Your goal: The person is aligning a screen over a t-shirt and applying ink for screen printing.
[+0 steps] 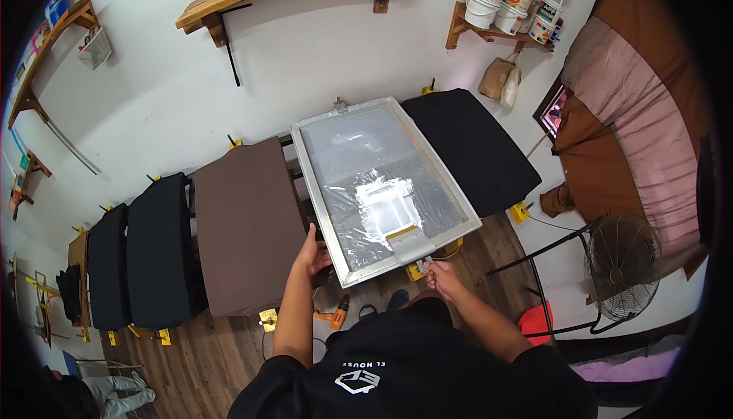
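Observation:
A silkscreen frame (pixel 311 182) with pale metal edges and a clear, wrinkled mesh area lies in front of me. White ink surrounds a pale rectangular patch near its lower middle. A squeegee (pixel 413 248) with a grey body and yellowish blade edge rests at the near end, overlapping the frame's rim. My left hand (pixel 313 256) is beside the frame's lower left edge, thumb up and fingers apart, some partly hidden by the rim. At the near edge, my right hand (pixel 441 277) is closed around a small grey metal handle (pixel 423 265) just below the squeegee.
A brown cloth-covered board (pixel 248 224) stands left of the frame, with black cloth-covered boards (pixel 156 243) beyond. Another black board (pixel 473 152) is at right. An orange drill (pixel 334 313) lies on the floor near my feet. A fan (pixel 622 266) stands right; a person sits lower left.

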The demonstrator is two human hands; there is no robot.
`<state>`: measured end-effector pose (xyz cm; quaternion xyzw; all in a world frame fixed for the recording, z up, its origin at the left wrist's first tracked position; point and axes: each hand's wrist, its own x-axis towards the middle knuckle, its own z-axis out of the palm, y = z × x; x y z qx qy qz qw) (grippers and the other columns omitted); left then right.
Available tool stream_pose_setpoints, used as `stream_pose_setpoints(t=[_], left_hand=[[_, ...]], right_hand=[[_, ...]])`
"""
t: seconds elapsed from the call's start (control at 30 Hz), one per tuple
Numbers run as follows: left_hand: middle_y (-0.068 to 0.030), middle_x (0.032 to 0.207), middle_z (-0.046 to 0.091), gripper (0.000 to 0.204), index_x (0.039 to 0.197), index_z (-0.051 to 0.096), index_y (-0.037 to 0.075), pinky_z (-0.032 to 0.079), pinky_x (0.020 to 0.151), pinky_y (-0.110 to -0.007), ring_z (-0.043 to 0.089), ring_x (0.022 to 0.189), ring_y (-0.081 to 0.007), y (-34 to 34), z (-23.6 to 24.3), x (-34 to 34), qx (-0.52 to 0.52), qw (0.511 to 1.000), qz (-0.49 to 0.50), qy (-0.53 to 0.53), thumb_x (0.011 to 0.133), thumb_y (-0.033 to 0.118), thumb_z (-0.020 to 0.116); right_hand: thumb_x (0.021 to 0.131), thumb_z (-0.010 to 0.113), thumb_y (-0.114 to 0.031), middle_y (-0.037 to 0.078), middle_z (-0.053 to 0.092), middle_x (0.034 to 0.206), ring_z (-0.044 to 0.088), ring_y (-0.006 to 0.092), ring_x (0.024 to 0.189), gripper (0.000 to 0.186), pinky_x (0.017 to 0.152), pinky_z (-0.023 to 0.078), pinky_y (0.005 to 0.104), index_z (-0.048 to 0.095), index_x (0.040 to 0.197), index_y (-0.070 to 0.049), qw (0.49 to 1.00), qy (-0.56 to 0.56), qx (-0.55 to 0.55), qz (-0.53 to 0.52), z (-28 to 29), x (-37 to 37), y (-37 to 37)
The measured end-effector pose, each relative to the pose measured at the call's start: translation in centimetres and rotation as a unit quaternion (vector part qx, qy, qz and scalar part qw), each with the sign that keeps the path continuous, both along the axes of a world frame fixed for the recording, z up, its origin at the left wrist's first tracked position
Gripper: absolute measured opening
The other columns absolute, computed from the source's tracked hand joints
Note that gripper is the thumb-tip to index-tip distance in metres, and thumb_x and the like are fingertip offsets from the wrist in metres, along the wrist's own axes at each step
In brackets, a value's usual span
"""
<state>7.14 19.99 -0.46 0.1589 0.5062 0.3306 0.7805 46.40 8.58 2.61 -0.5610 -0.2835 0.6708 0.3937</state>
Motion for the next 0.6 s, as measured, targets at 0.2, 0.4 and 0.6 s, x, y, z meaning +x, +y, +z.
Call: stream_pose_setpoints(t=[0.2, 0.4, 0.6], left_hand=[[-0.0191, 0.119, 0.065, 0.101, 0.135, 0.051, -0.008, 0.054, 0.097, -0.04, 0.066, 0.103, -0.028, 0.8, 0.5, 0.3, 0.08, 0.995, 0.059, -0.023, 0.093, 0.083, 0.04], [-0.0258, 0.128, 0.064, 0.104, 0.136, 0.048, -0.013, 0.05, 0.107, -0.048, 0.065, 0.116, -0.0368, 2.5, -0.1, -0.1, 0.059, 0.97, 0.095, -0.217, 0.094, 0.081, 0.041], [-0.0279, 0.131, 0.063, 0.105, 0.135, 0.049, -0.014, 0.048, 0.109, -0.051, 0.065, 0.118, -0.0383, 2.3, -1.1, 0.1, 0.057, 0.948, 0.096, -0.299, 0.094, 0.081, 0.04]], right_hand=[[0.102, 0.063, -0.023, 0.0, 0.051, 0.063, 0.047, 0.0099, 0.053, 0.026, 0.05, 0.039, 0.0252, 0.06, 0.084, -0.004, 1.0, -0.012, 0.002, -0.001, -0.1, 0.1, -0.1], [0.102, 0.063, -0.022, 0.0, 0.051, 0.064, 0.047, 0.01, 0.054, 0.026, 0.05, 0.039, 0.0258, 0.06, 0.084, -0.004, 1.0, -0.016, 0.001, -0.004, 0.2, -0.1, 0.0], [0.101, 0.063, -0.022, 0.0, 0.05, 0.063, 0.047, 0.0097, 0.054, 0.026, 0.05, 0.039, 0.0256, 0.06, 0.084, -0.004, 1.0, -0.014, 0.003, -0.013, -0.3, -0.1, -0.2]])
